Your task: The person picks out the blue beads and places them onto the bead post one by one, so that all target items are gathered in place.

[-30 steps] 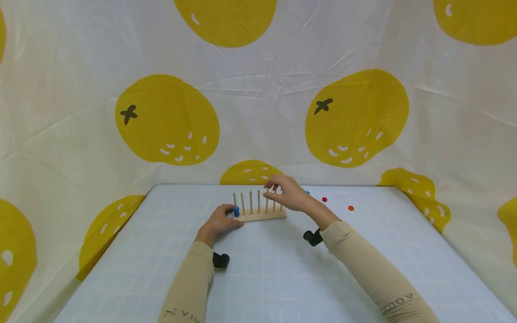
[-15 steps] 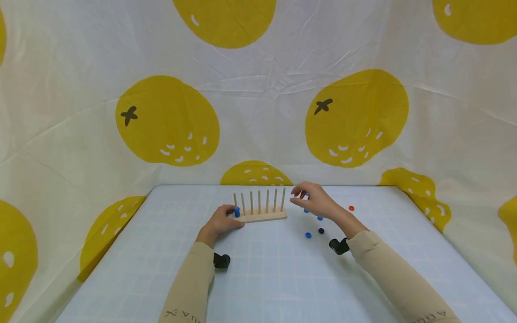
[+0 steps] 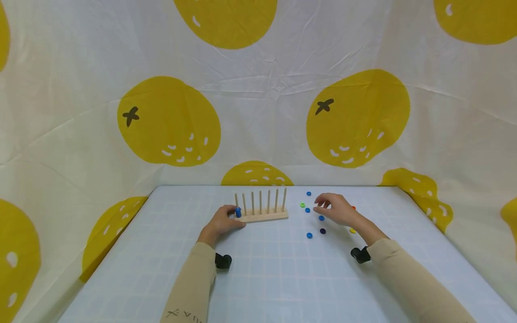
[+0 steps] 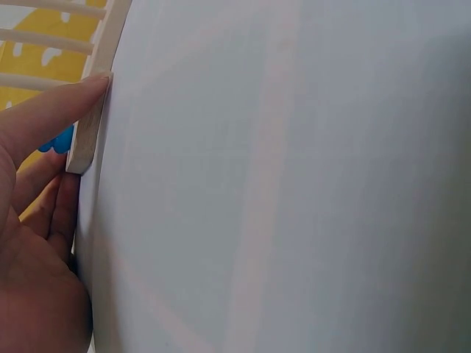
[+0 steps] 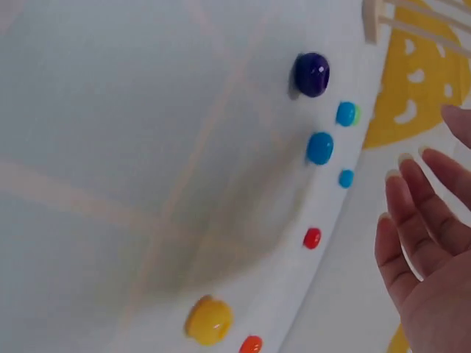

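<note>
A wooden peg rack (image 3: 266, 217) with a row of upright pegs stands toward the back of the table. Blue beads (image 3: 238, 213) sit low on its leftmost peg. My left hand (image 3: 219, 221) grips the rack's left end, thumb (image 4: 62, 110) on the front edge and fingers behind. To the right of the rack, my right hand (image 3: 340, 210) hovers over the table with fingers apart and nothing visible between them. Near it lie blue beads (image 3: 321, 218), a green bead (image 3: 302, 205) and a dark purple bead (image 3: 322, 231). The right wrist view also shows a red bead (image 5: 313, 238).
A yellow bead (image 3: 352, 231) lies beneath my right wrist, and an orange bead (image 5: 251, 344) is close to it. The table (image 3: 274, 273) has a pale checked cover. A white cloth with yellow fruit prints (image 3: 258, 125) hangs behind and at the sides.
My right hand has moved right and away from the pegs, over to the loose beads, uncovering the pegs and several beads. My left hand keeps its grip on the rack.
</note>
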The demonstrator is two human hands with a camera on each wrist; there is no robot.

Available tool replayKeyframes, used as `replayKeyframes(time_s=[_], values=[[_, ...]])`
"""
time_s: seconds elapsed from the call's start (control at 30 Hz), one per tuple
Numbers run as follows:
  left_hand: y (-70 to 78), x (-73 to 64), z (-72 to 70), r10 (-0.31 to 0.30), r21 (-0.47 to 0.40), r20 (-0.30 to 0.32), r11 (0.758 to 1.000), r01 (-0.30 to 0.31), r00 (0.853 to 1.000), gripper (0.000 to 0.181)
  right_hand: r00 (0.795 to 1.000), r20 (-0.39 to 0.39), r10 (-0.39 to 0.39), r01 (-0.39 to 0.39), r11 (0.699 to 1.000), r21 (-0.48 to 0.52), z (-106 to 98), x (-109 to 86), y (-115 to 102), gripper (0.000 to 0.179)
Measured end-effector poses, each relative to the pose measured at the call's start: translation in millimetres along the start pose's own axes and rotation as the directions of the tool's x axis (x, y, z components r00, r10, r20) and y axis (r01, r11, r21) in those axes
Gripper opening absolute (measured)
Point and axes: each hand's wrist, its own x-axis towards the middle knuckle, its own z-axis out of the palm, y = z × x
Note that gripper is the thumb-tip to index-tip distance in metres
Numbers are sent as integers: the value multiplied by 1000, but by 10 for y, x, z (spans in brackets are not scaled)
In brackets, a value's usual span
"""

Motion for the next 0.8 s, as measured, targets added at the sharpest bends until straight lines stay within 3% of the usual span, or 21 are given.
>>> replayKeyframes(time_s=[0.37, 0.8], values=[[5, 5, 7, -3, -1, -1, 1000, 3, 1000, 75, 984, 111, 143, -145, 989, 15, 3, -64, 308, 29], [14, -2, -2, -23, -15, 5, 1000, 23, 1000, 76, 969, 183, 167, -181, 982, 63, 41, -39, 358, 24]])
